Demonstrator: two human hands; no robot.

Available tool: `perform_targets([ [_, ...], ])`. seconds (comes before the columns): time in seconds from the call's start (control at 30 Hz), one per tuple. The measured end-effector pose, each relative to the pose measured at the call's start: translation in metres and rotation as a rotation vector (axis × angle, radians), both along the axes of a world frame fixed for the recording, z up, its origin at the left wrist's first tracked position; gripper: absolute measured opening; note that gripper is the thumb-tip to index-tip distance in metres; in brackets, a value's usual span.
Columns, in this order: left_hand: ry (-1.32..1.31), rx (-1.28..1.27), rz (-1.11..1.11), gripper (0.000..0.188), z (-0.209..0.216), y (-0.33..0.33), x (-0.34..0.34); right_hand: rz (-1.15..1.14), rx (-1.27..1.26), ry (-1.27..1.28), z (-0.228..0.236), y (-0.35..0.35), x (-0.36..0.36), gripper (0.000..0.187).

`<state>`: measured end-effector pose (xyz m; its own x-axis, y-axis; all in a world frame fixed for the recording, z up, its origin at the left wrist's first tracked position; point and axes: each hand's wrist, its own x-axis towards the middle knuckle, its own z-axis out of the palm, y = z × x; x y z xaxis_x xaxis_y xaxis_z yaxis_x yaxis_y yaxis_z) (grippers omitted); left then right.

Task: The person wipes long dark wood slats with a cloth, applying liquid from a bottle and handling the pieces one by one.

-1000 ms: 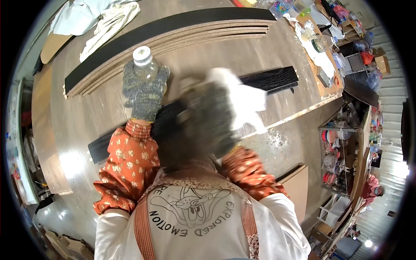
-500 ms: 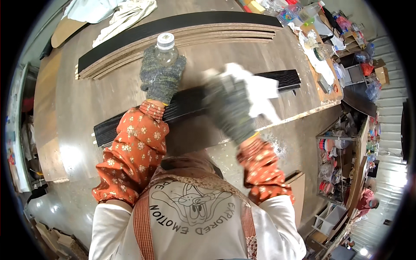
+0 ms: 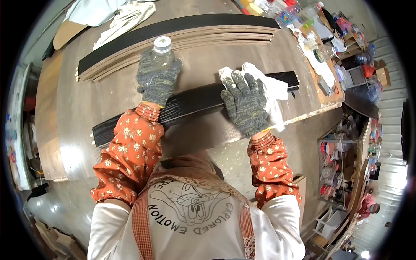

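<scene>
My left hand, in a grey knitted glove, is closed round a clear bottle with a white cap, held upright above the table. A bunched white cloth lies under my right hand, gloved the same way. The right fingers reach forward over the cloth and press it onto the right part of a long black board with a wood-grain face. This board lies slantwise across the near side of the table, its left part passing behind my left forearm. The underside of my right hand is hidden.
A stack of black-faced boards with raw chipboard edges lies along the table's far side. Cream cloth is heaped at far left. Plastic bottles and clutter crowd the far right corner. Shelving stands right, beyond the table edge.
My right hand has slid right along the black board with the white cloth and is no longer blurred. My left hand, with the bottle, has shifted slightly left and nearer.
</scene>
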<state>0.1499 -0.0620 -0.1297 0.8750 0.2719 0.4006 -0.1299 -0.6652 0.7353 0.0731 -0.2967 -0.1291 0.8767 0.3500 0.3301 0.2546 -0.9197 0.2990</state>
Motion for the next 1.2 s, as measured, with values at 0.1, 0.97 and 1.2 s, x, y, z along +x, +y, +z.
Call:
perform_targets([
  [0.1,-0.027,-0.016,-0.006,0.060,-0.005,0.008,0.001,-0.143,0.033,0.076,0.030,-0.021,-0.002,0.043],
  [0.97,-0.206,1.086,-0.693,0.041,0.075,-0.135,-0.012,0.014,0.885,-0.039,0.021,-0.081,-0.033,0.037],
  [1.2,0.156,0.950,-0.761,0.048,0.127,-0.154,-0.018,-0.011,0.881,-0.081,0.050,-0.087,-0.020,0.037],
])
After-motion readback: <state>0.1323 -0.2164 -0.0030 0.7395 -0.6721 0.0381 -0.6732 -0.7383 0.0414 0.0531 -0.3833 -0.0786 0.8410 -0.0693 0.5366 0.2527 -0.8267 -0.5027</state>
